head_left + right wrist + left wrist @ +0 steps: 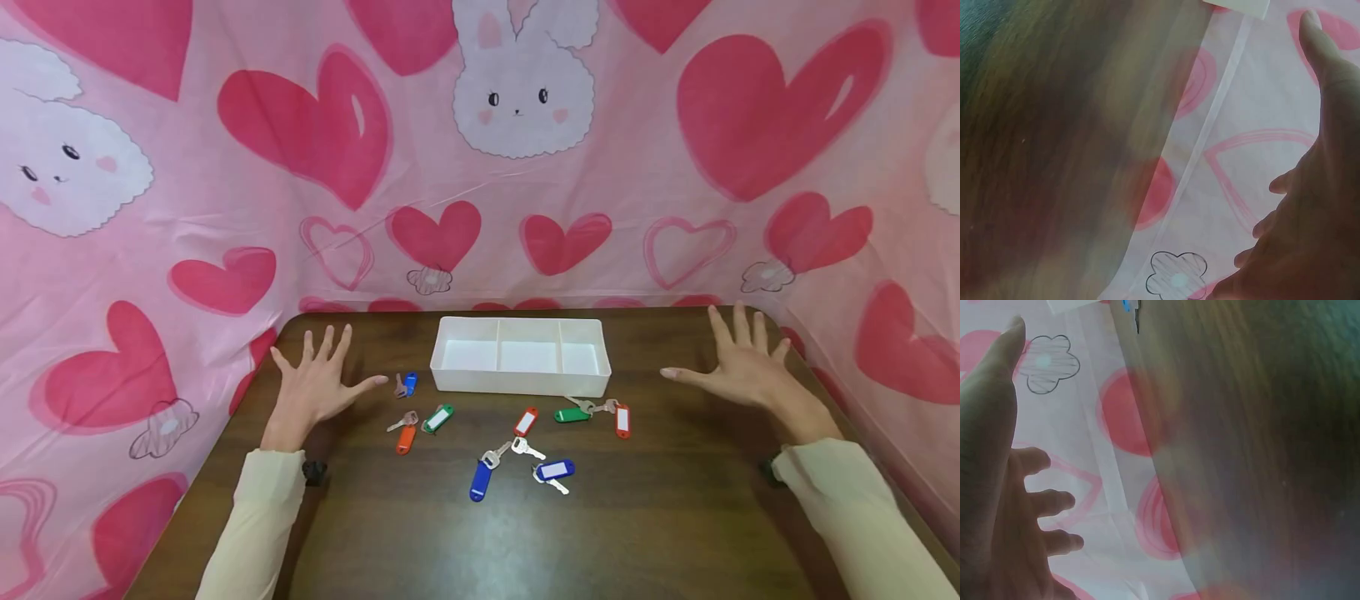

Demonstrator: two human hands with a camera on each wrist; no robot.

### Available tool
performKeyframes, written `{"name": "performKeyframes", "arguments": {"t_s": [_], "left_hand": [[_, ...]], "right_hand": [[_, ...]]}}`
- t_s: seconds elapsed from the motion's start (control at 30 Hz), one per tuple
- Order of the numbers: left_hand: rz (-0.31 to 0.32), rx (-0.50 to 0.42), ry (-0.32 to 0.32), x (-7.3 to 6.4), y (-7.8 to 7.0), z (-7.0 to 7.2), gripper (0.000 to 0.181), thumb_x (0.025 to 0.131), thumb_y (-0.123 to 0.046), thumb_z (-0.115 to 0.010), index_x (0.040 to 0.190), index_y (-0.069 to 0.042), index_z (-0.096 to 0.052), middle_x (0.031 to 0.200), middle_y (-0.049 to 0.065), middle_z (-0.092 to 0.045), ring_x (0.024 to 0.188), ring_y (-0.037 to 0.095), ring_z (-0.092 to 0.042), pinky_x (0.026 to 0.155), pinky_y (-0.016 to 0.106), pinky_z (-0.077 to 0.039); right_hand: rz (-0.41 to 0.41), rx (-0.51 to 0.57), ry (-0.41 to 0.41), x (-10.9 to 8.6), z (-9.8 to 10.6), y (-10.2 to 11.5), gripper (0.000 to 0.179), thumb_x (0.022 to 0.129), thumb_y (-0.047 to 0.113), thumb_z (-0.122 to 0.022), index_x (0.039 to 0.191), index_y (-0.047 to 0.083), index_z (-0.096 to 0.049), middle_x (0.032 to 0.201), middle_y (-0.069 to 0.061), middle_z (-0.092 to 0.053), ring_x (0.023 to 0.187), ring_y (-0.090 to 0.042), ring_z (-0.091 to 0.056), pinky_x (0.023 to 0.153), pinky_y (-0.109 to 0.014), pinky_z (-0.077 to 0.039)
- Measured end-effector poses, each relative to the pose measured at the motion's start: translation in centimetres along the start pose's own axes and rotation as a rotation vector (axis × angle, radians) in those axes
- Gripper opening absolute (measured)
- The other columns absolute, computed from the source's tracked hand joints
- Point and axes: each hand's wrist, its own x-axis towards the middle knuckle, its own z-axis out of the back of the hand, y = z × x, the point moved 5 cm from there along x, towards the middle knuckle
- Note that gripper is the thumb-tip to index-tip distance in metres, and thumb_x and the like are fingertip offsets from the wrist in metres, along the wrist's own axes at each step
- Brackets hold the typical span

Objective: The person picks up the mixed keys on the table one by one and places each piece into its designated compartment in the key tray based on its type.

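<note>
My left hand (318, 386) is held with fingers spread at the left of the table, holding nothing. Nearest to it is a key with a blue tag (410, 383). My right hand (746, 371), also spread and holding nothing, is at the far right. Between them lie several tagged keys: an orange tag (406, 440), a green tag (438, 418), a red tag (526, 422), another green tag (572, 415), another red tag (622, 421), a dark blue tag (481, 481) and a second dark blue tag (555, 470). Each wrist view shows its hand with nothing in the fingers.
A white tray (517, 382) with three compartments stands at the back middle of the brown wooden table (405, 533). Behind and beside the table hangs a pink curtain (637, 167) with hearts and rabbits.
</note>
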Motion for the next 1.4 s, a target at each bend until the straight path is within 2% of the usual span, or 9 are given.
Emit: {"name": "performKeyframes", "arguments": {"t_s": [0.23, 0.43, 0.73, 0.87, 1.0, 1.2, 1.4], "left_hand": [[-0.001, 0.005, 0.006, 0.0, -0.3, -0.1, 0.118, 0.085, -0.094, -0.040, 0.170, -0.019, -0.010, 0.171, 0.027, -0.024, 0.156, 0.060, -0.020, 0.111, 0.091, 0.009], [-0.005, 0.003, 0.009, 0.0, -0.7, 0.0, 0.119, 0.085, -0.094, -0.040, 0.170, -0.016, -0.012, 0.170, 0.027, -0.029, 0.154, 0.058, -0.028, 0.117, 0.088, 0.003], [-0.029, 0.004, -0.033, -0.1, -1.2, 0.0, 0.118, 0.086, -0.092, -0.043, 0.168, -0.010, -0.020, 0.159, 0.029, -0.047, 0.142, 0.055, -0.047, 0.122, 0.077, -0.025], [-0.034, 0.005, -0.035, -0.1, -1.3, -0.1, 0.117, 0.086, -0.093, -0.041, 0.167, -0.009, -0.026, 0.150, 0.031, -0.055, 0.134, 0.053, -0.054, 0.113, 0.072, -0.042], [-0.030, -0.028, -0.026, -0.1, -1.4, -0.1, 0.115, 0.087, -0.093, -0.040, 0.164, -0.009, -0.034, 0.147, 0.031, -0.056, 0.130, 0.051, -0.057, 0.100, 0.068, -0.053], [-0.043, -0.082, -0.004, -0.2, -1.7, -0.1, 0.105, 0.088, -0.090, -0.043, 0.159, -0.012, -0.047, 0.147, 0.027, -0.057, 0.130, 0.047, -0.059, 0.100, 0.068, -0.055], [-0.075, -0.113, -0.009, -0.1, -2.0, -0.3, 0.095, 0.089, -0.086, -0.050, 0.152, -0.015, -0.057, 0.146, 0.022, -0.059, 0.131, 0.042, -0.059, 0.101, 0.068, -0.054]], "right_hand": [[0.013, -0.002, 0.002, 0.3, 0.2, 1.1, 0.139, 0.081, 0.086, -0.063, 0.167, 0.008, 0.015, 0.167, -0.034, 0.029, 0.152, -0.068, 0.017, 0.103, -0.096, 0.008], [0.020, 0.003, 0.010, 0.5, 0.3, 2.0, 0.140, 0.080, 0.088, -0.061, 0.167, 0.008, 0.015, 0.167, -0.033, 0.028, 0.152, -0.066, 0.021, 0.101, -0.096, 0.010], [0.043, -0.004, 0.010, 0.8, 0.3, 3.3, 0.139, 0.081, 0.087, -0.062, 0.167, 0.006, 0.012, 0.168, -0.032, 0.027, 0.154, -0.061, 0.024, 0.105, -0.094, 0.011], [0.043, -0.009, 0.020, 0.9, 0.3, 4.0, 0.140, 0.079, 0.089, -0.061, 0.167, 0.005, 0.009, 0.169, -0.035, 0.018, 0.154, -0.063, 0.022, 0.104, -0.095, 0.012], [0.051, -0.016, 0.028, 1.0, 0.3, 4.5, 0.140, 0.079, 0.090, -0.060, 0.167, 0.005, 0.009, 0.173, -0.031, 0.011, 0.153, -0.064, 0.021, 0.103, -0.095, 0.014], [0.069, -0.003, 0.036, 1.2, -0.1, 5.1, 0.140, 0.080, 0.089, -0.059, 0.167, 0.006, 0.012, 0.174, -0.025, 0.012, 0.153, -0.063, 0.023, 0.102, -0.093, 0.020], [0.082, 0.003, 0.031, 1.3, -0.4, 5.9, 0.139, 0.080, 0.089, -0.060, 0.167, 0.005, 0.010, 0.174, -0.028, 0.009, 0.154, -0.062, 0.021, 0.103, -0.093, 0.018]]}}
